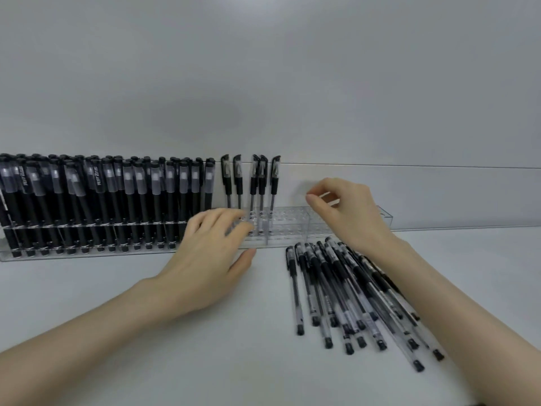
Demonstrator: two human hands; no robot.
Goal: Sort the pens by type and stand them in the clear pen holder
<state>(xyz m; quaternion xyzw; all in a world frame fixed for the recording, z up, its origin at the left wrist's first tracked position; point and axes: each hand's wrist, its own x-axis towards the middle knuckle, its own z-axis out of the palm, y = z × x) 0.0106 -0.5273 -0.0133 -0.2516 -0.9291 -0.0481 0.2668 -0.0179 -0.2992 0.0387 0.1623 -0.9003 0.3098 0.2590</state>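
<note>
A long clear pen holder [288, 228] stands against the wall. Its left part is packed with black-barrelled pens [102, 200] that have frosted caps. Several clear gel pens [254, 183] with black caps stand in its middle part. More gel pens of that kind lie in a loose pile [345, 291] on the table in front of the holder's right part. My left hand [205, 259] rests on the holder's front edge with relaxed fingers, just below the standing gel pens. My right hand [348, 212] hovers over the holder's empty right part, fingers loosely curled, holding nothing.
The white table [146, 361] runs up to a pale wall [263, 83] right behind the holder. My right forearm lies over the pile's right side and hides some of its pens.
</note>
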